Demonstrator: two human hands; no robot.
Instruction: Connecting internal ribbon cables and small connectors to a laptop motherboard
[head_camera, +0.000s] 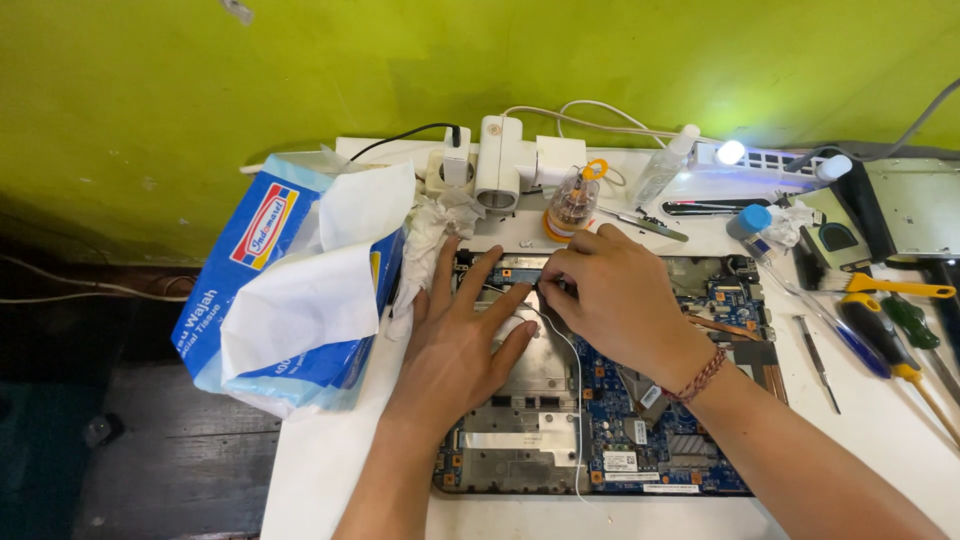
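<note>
Right hand (615, 295) fingers curl nearly closed, thumb and forefinger pinched at the tips on what looks like a thin white cable (568, 345) at the top edge of the opened laptop base (600, 400) (exact contact is hidden under the knuckles, can't tell if it grips the wire or a connector). Left hand (462, 345) lies flat with fingers spread wide, gripping nothing, pressing on the silver metal plate (520, 385) at 9 o'clock of the right hand, index tip almost meeting the pinch. The laptop base sits mid-table, blue circuit board (655, 440) exposed at its 3 o'clock half. Risks, judged: a hard tug could tear the cable or its socket; the left palm's weight could flex the board. The small orange-capped bottle (572, 203) at 12 o'clock stands close enough for a knuckle to tip it. Screwdrivers (890, 345) lie at 3 o'clock, tissue pack (290, 290) at 9 o'clock.
</note>
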